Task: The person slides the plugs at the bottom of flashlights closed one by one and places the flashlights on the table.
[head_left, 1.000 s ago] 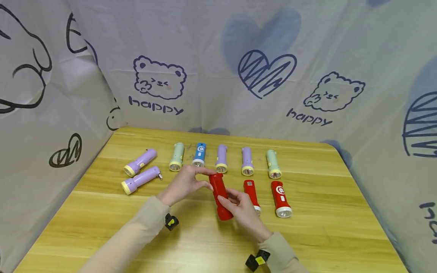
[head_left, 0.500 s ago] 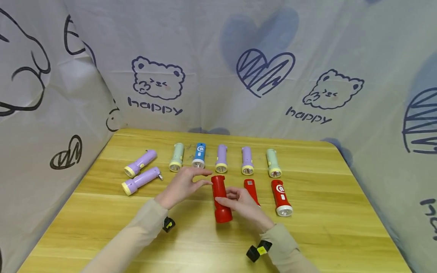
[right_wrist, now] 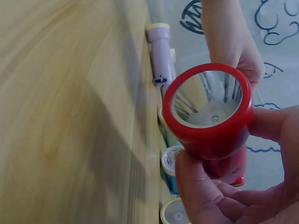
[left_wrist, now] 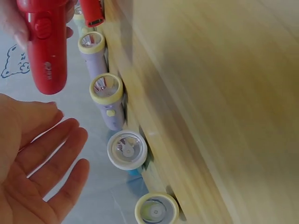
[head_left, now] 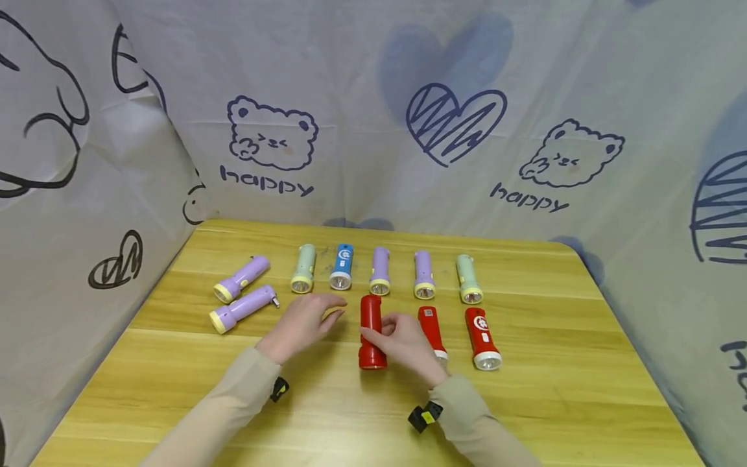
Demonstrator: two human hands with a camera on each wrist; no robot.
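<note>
My right hand holds a red flashlight above the table, thumb on its near side. In the right wrist view its clear lens faces the camera, ringed by a red rim. From the left wrist, a raised switch shows on the body and the rounded tail points down. My left hand hovers left of the flashlight, apart from it, fingers loosely bent around nothing. Behind my right hand lies a red flashlight with a white head, partly covered; another red flashlight with a white emblem lies farther right.
Along the back stand out a green flashlight, a blue flashlight, two purple flashlights and another green flashlight. Two purple flashlights lie slanted at left. A patterned cloth borders the wooden table.
My left hand has drawn away to the left from the red flashlight's tail. My right hand has turned the flashlight from slanted to nearly straight and shifted slightly left.
</note>
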